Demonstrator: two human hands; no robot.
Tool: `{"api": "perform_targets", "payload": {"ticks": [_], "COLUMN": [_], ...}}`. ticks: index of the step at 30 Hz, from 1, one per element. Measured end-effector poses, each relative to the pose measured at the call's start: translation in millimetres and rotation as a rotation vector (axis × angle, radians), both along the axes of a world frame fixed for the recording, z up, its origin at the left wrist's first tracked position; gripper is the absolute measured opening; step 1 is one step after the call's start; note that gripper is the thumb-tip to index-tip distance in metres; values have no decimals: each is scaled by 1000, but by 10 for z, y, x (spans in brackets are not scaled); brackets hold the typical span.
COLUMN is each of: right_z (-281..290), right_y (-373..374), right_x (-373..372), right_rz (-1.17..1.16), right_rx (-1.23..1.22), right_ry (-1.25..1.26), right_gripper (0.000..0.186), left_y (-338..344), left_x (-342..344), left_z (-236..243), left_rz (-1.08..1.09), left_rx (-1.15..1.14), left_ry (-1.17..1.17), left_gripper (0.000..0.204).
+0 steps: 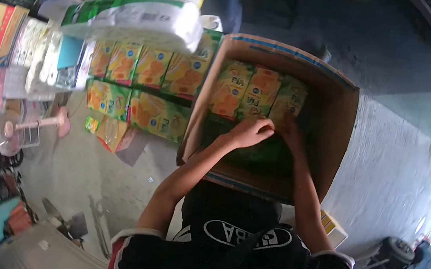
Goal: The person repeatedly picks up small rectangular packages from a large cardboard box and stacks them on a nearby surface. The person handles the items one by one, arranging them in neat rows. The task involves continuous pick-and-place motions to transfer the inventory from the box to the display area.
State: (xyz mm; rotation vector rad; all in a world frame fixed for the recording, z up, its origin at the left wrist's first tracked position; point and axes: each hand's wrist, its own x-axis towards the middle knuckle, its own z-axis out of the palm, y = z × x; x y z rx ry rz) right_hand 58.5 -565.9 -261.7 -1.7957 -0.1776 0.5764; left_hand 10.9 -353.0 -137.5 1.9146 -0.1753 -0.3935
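An open cardboard box [334, 115] holds a row of yellow-and-green snack packs [231, 85] above more green packs lying in shadow. My left hand [250, 132] is curled near the bottom edge of the middle pack [263, 85]; whether anything is between its fingers is hidden. My right hand [291, 130] reaches into the box at the right, with its fingers closed on the lower part of the right-hand pack [291, 96], partly in shadow.
More packs [155, 115] stand left of the box, below a white-and-green paper-roll pack [132, 19] and cartons [2, 33]. A pink fan [45, 122] stands at left. A small yellow carton [334, 230] lies lower right, near a dark wheel [397, 250].
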Motion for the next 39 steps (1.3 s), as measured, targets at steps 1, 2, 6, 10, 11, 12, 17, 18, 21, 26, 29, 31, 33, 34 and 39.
{"api": "perform_targets", "payload": {"ticks": [1,2,6,10,11,12,17,18,21,26,29,31,33,34,39], "right_z": [219,563,814,1598,1735,1825,2160,2184,2068,1957,2029,2116,2148,2150,2069], "right_y": [51,166,354,903,1046,1191,2203,2440,3010,3523,3599,3572,3535,3512,3483], "right_x": [36,92,51,-176,-254,-322,-1041,-1213,-1613,-1897,-1789,-1664,-1568,-1551,-1638], "right_rz": [119,314,421,432,455,494,689,722,821,755,644,573,503,462,488], "right_rx": [-237,-583,-706,-533,-471,-429,344,331,202,68,2,-14,-47,-60,10], "right_ry": [-62,-196,-237,-162,-134,-88,478,472,405,243,113,59,34,23,-27], "right_gripper": [47,39,21,14,14,14,22,24,30,30,28,26,25,24,23], "left_y": [76,181,836,1783,2065,2325,3158,3296,3536,3631,3604,3753,3796,3752,3877], "left_x": [-39,-94,-456,-997,-1163,-1333,-2026,-2136,-2205,-2013,-1918,-2017,-2060,-2067,-2310], "left_z": [305,554,1064,951,870,829,390,213,43,-357,-197,-195,-159,17,459], "left_rz": [-10,-26,384,842,874,895,1149,1189,1271,1436,1386,1293,1283,1296,1378], "left_rx": [-47,-86,-115,274,418,522,450,418,111,-430,-500,-460,-415,-484,90], "left_ry": [-80,-161,-349,-461,-447,-385,-255,-193,30,-46,-54,28,71,29,-175], "left_gripper": [21,22,16,10,8,9,23,27,40,33,25,21,20,20,24]}}
